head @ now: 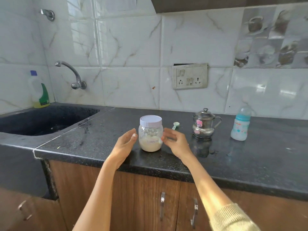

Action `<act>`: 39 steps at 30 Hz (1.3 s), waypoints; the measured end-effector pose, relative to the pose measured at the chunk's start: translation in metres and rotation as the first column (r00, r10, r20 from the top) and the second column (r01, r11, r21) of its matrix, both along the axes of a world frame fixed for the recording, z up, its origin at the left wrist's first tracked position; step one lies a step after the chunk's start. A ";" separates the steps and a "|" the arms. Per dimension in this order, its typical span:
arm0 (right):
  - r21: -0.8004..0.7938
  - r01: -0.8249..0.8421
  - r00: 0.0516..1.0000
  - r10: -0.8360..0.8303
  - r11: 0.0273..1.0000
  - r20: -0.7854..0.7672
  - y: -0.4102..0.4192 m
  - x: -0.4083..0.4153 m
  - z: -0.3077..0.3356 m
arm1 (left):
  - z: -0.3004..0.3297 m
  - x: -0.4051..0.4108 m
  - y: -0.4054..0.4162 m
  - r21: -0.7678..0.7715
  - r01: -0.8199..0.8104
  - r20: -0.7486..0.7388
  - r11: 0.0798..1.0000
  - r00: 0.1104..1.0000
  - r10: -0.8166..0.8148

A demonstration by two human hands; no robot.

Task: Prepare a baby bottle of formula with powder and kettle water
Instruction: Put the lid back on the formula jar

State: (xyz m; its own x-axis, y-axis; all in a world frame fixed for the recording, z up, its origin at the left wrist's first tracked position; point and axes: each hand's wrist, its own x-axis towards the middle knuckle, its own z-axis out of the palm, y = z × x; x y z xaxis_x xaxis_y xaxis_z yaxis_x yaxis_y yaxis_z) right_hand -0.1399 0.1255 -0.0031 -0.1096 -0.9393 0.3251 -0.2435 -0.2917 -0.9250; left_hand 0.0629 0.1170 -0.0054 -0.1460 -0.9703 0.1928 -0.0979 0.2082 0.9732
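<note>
Jar standing lidded on counter, between hands. Left hand flanking it open; right hand open, fingertips possibly touching glass. Bottle standing far right.

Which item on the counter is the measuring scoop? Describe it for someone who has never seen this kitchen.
On the black counter, look between the lidded powder jar and the steel kettle. The scoop lies flat there, the only small pale green plastic item.

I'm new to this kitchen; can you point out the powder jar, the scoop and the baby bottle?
powder jar (150, 139), head view, on its clear wall.
scoop (176, 124), head view, on its green bowl.
baby bottle (240, 126), head view, on its printed body.
</note>
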 end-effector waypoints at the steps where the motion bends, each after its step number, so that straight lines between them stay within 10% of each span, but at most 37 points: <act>1: -0.013 -0.005 1.000 0.005 1.000 -0.004 0.000 0.002 -0.002 | -0.001 0.000 -0.003 -0.009 0.022 0.018 1.000 1.000 -0.022; 39: 0.025 0.212 0.930 -0.194 0.977 -0.311 -0.176 -0.013 0.007 | 0.001 -0.040 -0.209 0.006 0.028 0.123 1.000 0.992 -0.029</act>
State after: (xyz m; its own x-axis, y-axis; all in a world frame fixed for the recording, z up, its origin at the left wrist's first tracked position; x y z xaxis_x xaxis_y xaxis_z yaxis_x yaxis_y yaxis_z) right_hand -0.1527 -0.0503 0.0037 -0.2044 -0.9254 0.3190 -0.5650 -0.1546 -0.8105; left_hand 0.0224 -0.0922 -0.0047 -0.1962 -0.9662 0.1672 -0.2115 0.2082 0.9549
